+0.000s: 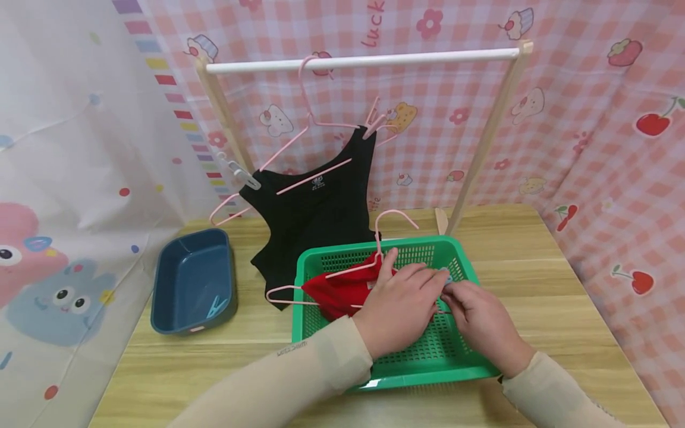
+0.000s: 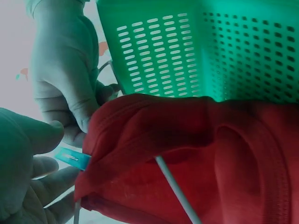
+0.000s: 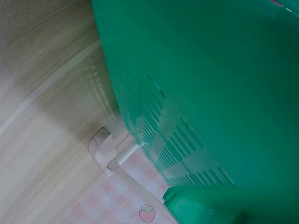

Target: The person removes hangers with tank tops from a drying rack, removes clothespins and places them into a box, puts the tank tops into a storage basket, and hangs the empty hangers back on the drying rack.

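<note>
Pink-checked curtain cloth (image 1: 460,148) behind, printed with cherries and cupcakes; pale cartoon-print cloth (image 1: 69,148) toward 10 o'clock.

Red garment (image 1: 337,294) on a pink hanger (image 1: 350,269), both over the green basket (image 1: 428,376). Hanger's long axis roughly 9 to 3 o'clock, slightly low at the 3 o'clock end. Hook rises to 12, curling over toward 3. Its 9 o'clock end juts past the basket rim.

Light wood-grain surface (image 1: 535,285) below. Wood-legged rack at 12 o'clock, white bar (image 1: 417,58) across its top. From the bar, a second pink hanger carries a black top (image 1: 310,220), tilted, low shoulder toward 8, high toward 2; a clip at each shoulder. Blue bin (image 1: 195,279) at 9 o'clock of the basket, one pale blue clip (image 1: 216,306) lying inside. Right wrist view: mostly basket wall.

Left hand (image 1: 404,306) lies across the red garment, little finger stretched toward 12. Thumb and index stand apart either side of a light-blue clip (image 2: 72,158) at the garment's 3 o'clock end; whether they press it, cannot tell. Right hand (image 1: 484,324) there too, fingers curled, pinching the garment's edge; grip on the hanger unclear.
</note>
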